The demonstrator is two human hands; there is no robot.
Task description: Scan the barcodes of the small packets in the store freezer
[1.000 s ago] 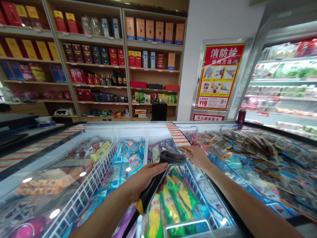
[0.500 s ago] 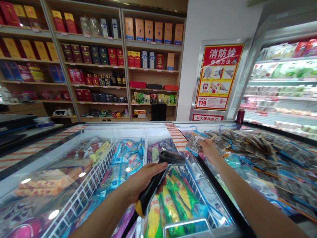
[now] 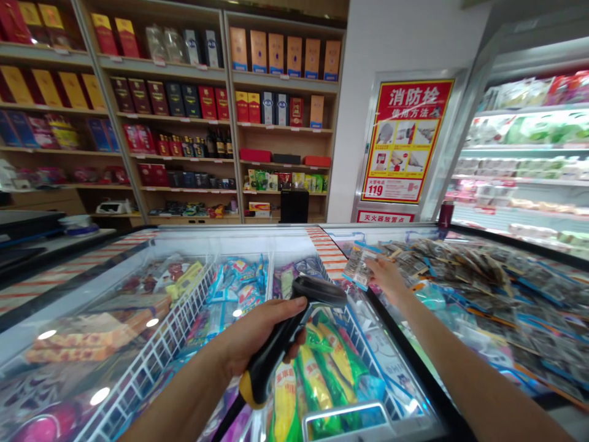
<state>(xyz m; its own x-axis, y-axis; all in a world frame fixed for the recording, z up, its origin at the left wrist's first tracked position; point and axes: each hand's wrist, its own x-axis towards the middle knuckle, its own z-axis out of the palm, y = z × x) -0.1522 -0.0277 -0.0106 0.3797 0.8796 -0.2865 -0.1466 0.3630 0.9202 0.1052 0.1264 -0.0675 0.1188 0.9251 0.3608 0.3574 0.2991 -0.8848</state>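
My left hand is wrapped around the grip of a black barcode scanner with a yellow collar near its cable. The scanner's head points right, over the glass-topped chest freezer. My right hand pinches a small clear packet with blue edges by its right side. The packet is held up a little beyond the scanner's head, apart from it. To the right of that hand lies a wide pile of similar packets on the freezer top.
Under the glass, white wire baskets hold blue bags and corn-shaped packs. Behind the freezer stand shelves of boxed goods and a wall with a red poster. A lit display fridge is at the right.
My left hand and the scanner have shifted slightly left and down. The packet in my right hand has moved slightly left, staying in the same grip.
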